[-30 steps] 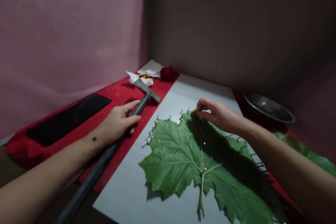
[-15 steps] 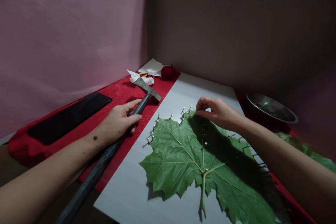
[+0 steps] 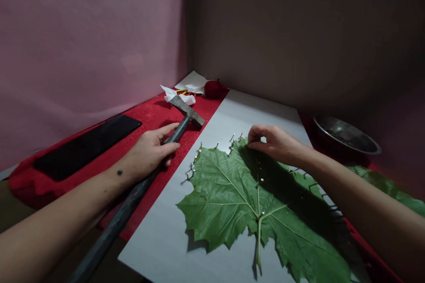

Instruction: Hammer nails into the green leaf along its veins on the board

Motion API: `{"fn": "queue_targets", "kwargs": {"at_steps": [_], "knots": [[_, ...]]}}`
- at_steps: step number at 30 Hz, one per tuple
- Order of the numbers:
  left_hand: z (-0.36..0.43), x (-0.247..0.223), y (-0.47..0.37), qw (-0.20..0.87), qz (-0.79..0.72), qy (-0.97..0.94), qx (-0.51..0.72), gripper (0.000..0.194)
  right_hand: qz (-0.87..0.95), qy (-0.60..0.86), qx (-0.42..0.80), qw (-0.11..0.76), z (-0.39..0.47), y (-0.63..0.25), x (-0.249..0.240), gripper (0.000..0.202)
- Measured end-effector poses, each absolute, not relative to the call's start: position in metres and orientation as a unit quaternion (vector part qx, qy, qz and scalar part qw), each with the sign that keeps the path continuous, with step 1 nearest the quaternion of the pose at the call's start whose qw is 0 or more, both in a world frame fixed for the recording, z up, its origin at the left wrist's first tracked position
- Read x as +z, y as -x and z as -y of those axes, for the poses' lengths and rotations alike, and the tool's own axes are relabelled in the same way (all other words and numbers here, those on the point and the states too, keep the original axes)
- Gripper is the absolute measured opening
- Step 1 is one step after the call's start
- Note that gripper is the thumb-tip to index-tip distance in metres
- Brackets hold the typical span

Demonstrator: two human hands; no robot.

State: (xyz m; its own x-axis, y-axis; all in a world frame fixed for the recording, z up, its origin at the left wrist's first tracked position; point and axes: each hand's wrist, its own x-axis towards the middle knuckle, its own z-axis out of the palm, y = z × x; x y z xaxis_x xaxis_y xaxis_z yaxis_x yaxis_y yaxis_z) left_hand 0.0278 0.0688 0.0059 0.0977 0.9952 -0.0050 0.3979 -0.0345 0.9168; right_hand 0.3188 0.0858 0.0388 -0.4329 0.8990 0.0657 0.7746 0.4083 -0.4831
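A hammer (image 3: pixel 182 129) with a long dark handle slants up from the lower left, its head over the red cloth. My left hand (image 3: pixel 151 152) is closed around the handle, below the head. A large green leaf (image 3: pixel 229 194) lies flat on a white board (image 3: pixel 156 234), with several nails (image 3: pixel 193 164) standing along its edges and a few along its central vein. My right hand (image 3: pixel 267 141) is in a pinch at the leaf's top tip, its fingertips at the leaf surface. What sits between those fingertips is too small and shaded to make out.
A black phone (image 3: pixel 89 146) lies on the red cloth (image 3: pixel 149 115) at left. Crumpled white paper (image 3: pixel 189 98) and a dark red round object (image 3: pixel 213 89) are at the back. A metal bowl (image 3: pixel 348 135) stands at right, near another green leaf (image 3: pixel 381 181). Walls close off the back and left.
The view has shifted very slightly. Both hands keep almost the same places: the left on the hammer, the right pinching at the leaf's top tip.
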Motion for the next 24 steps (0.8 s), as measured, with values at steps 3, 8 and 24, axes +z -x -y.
{"fn": "queue_targets", "kwargs": {"at_steps": [3, 8, 24], "knots": [[-0.0693, 0.0049, -0.0271, 0.411, -0.563, -0.614, 0.370, 0.068, 0.824, 0.512, 0.187, 0.156, -0.0861, -0.3196, 0.0386, 0.004], [-0.0703, 0.0036, -0.0255, 0.409, -0.561, -0.618, 0.369, 0.067, 0.822, 0.514, 0.187, 0.155, -0.0865, -0.3199, 0.0387, 0.004], [-0.0705, 0.0012, -0.0258, 0.421, -0.562, -0.608, 0.371, 0.069, 0.829, 0.513, 0.160, 0.154, -0.0868, -0.3196, 0.0364, 0.005]]}}
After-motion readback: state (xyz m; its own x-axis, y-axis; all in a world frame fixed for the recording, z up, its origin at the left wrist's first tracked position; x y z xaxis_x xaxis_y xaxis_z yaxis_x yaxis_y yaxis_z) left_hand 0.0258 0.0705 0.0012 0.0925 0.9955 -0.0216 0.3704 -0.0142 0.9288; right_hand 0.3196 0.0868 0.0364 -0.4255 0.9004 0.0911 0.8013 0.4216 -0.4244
